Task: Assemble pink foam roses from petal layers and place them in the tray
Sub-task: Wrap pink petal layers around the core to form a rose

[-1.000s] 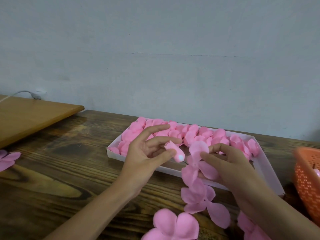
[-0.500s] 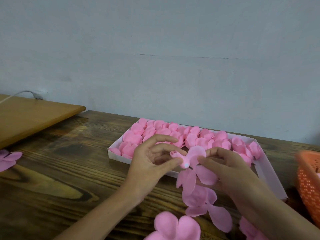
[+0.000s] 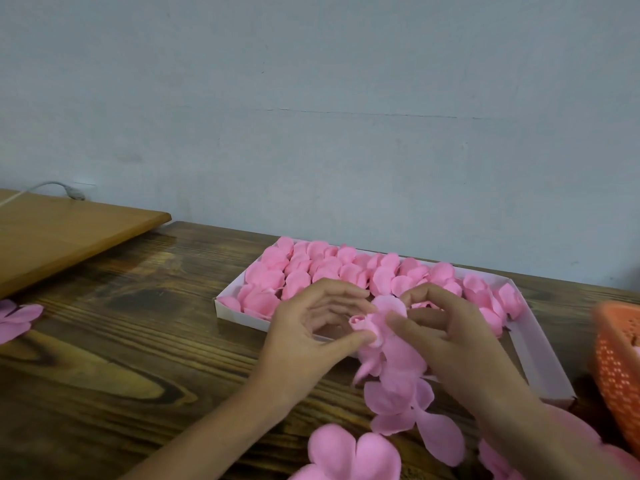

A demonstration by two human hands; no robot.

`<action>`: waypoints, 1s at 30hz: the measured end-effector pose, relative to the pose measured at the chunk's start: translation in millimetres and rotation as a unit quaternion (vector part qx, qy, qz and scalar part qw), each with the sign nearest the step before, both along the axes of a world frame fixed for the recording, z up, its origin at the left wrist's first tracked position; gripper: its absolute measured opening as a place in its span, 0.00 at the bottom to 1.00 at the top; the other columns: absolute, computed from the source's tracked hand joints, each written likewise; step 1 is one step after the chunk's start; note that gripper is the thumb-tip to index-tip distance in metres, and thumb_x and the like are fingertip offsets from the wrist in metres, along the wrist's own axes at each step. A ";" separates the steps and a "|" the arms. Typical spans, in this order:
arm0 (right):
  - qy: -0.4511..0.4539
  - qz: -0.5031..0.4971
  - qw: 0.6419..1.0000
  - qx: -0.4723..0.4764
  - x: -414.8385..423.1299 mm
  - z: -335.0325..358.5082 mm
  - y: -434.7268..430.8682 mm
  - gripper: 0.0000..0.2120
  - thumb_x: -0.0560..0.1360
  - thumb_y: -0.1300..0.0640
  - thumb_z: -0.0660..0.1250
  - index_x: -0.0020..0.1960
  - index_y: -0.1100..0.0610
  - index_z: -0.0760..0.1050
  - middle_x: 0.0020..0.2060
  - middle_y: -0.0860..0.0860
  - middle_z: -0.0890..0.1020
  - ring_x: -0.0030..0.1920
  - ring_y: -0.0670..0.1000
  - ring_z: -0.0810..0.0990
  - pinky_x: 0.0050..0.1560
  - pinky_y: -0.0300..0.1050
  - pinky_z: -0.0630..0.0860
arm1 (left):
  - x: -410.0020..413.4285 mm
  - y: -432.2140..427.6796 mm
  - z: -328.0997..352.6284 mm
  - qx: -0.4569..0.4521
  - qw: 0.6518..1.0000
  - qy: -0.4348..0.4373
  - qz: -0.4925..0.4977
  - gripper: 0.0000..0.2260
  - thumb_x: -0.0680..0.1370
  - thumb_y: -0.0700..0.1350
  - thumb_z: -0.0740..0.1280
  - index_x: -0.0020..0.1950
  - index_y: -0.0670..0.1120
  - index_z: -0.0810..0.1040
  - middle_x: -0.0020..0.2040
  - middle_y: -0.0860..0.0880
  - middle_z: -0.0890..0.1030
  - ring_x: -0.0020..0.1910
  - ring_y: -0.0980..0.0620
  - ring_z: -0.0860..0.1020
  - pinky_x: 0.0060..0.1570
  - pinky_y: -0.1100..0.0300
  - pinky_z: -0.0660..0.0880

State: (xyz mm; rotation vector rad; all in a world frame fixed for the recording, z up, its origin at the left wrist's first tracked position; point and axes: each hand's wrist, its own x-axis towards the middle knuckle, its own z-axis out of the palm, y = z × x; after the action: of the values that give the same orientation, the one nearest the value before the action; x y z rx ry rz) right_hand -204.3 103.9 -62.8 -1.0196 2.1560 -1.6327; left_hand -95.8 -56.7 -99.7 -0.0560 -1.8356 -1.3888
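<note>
Head view: both hands meet above the near edge of the white tray (image 3: 540,355), over a dark wooden table (image 3: 121,358). Left hand (image 3: 308,327) pinches a small rolled pink bud (image 3: 360,323) between thumb and fingers; remaining fingers fan out above it. Right hand (image 3: 453,334) is curled, thumb and forefinger pressing a petal (image 3: 391,306) against the bud from the right side. Bud sits directly between the two hands, touching both. A chain of joined petal layers (image 3: 398,389) hangs from the bud down toward the table, passing under the right palm; its lowest petals rest on the wood. Another loose petal layer (image 3: 349,452) lies at the bottom edge, near the left forearm. Tray holds rows of finished pink roses (image 3: 311,268), packed at the left and far side; its right near corner is bare. An orange basket (image 3: 620,368) stands just right of the tray. One more petal piece (image 3: 17,320) lies far left. A lighter wooden board (image 3: 69,233) sits at the upper left.
</note>
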 end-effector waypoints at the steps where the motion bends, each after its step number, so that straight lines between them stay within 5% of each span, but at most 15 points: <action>1: 0.046 -0.001 0.999 0.005 1.3 0.5 0.4 0.02 0.77 0.53 0.74 0.48 0.48 0.81 0.42 0.44 0.88 0.44 0.45 0.87 0.45 0.48 0.85 | 0.1 0.7 -0.2 -0.003 1.000 0.004 0.004 0.21 0.69 0.40 0.82 0.58 0.55 0.83 0.52 0.49 0.87 0.52 0.46 0.86 0.52 0.59 0.82; 4: 0.136 0.014 0.991 0.007 8.5 2.6 1.9 0.04 0.76 0.51 0.73 0.48 0.41 0.84 0.39 0.36 0.87 0.41 0.39 0.86 0.44 0.47 0.86 | -0.6 1.9 0.0 -0.009 1.000 0.020 0.019 0.21 0.68 0.41 0.83 0.57 0.56 0.83 0.51 0.48 0.85 0.49 0.46 0.85 0.48 0.58 0.82; 9: 0.155 0.001 0.988 -0.009 15.4 1.7 2.0 0.07 0.75 0.49 0.73 0.44 0.36 0.85 0.35 0.38 0.86 0.36 0.42 0.86 0.41 0.54 0.85 | 1.4 1.4 -0.3 -0.016 0.999 0.023 0.023 0.20 0.69 0.34 0.82 0.55 0.52 0.84 0.45 0.47 0.83 0.44 0.48 0.85 0.45 0.58 0.83; 14: 0.199 -0.017 0.980 -0.013 12.6 -2.2 0.2 0.13 0.76 0.53 0.73 0.43 0.32 0.82 0.32 0.35 0.85 0.34 0.38 0.85 0.40 0.46 0.83 | 4.0 4.2 1.7 -0.022 0.999 0.018 0.019 0.17 0.70 0.33 0.81 0.55 0.47 0.86 0.46 0.48 0.85 0.43 0.48 0.86 0.45 0.58 0.84; 17: 0.191 -0.002 0.981 -0.017 9.9 -3.0 0.4 0.14 0.78 0.55 0.71 0.43 0.35 0.84 0.35 0.37 0.86 0.36 0.40 0.85 0.41 0.44 0.82 | 4.4 5.1 3.4 -0.006 1.000 0.017 0.010 0.18 0.70 0.32 0.81 0.56 0.46 0.86 0.48 0.45 0.86 0.44 0.48 0.87 0.47 0.53 0.85; 21: 0.144 0.061 0.988 -0.006 2.4 -2.6 -0.8 0.12 0.83 0.58 0.65 0.46 0.50 0.85 0.39 0.49 0.87 0.43 0.55 0.86 0.48 0.61 0.82 | 4.8 5.9 4.5 -0.012 0.999 0.035 0.005 0.17 0.71 0.32 0.80 0.57 0.45 0.86 0.51 0.48 0.88 0.46 0.46 0.87 0.48 0.55 0.84; 25: 0.105 0.115 0.988 -0.014 -3.5 -1.3 -1.9 0.13 0.85 0.60 0.62 0.49 0.54 0.85 0.42 0.56 0.86 0.47 0.64 0.84 0.53 0.67 0.80 | 3.5 2.2 4.7 -0.065 0.994 0.056 0.063 0.18 0.68 0.37 0.83 0.56 0.49 0.87 0.52 0.51 0.87 0.52 0.43 0.84 0.51 0.46 0.82; 30: 0.100 0.163 0.981 -0.040 -5.7 5.0 -0.6 0.16 0.84 0.62 0.63 0.52 0.45 0.86 0.47 0.45 0.88 0.51 0.47 0.86 0.51 0.38 0.81 | 4.2 0.5 7.8 0.010 1.000 0.009 0.026 0.26 0.68 0.40 0.84 0.63 0.56 0.84 0.59 0.52 0.85 0.57 0.47 0.84 0.56 0.54 0.83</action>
State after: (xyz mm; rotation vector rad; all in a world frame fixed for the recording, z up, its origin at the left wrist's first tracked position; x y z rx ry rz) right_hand -210.0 103.4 -57.8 -1.5280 1.9179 -1.5244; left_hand -91.6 -56.3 -91.9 -0.0103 -1.7950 -1.3662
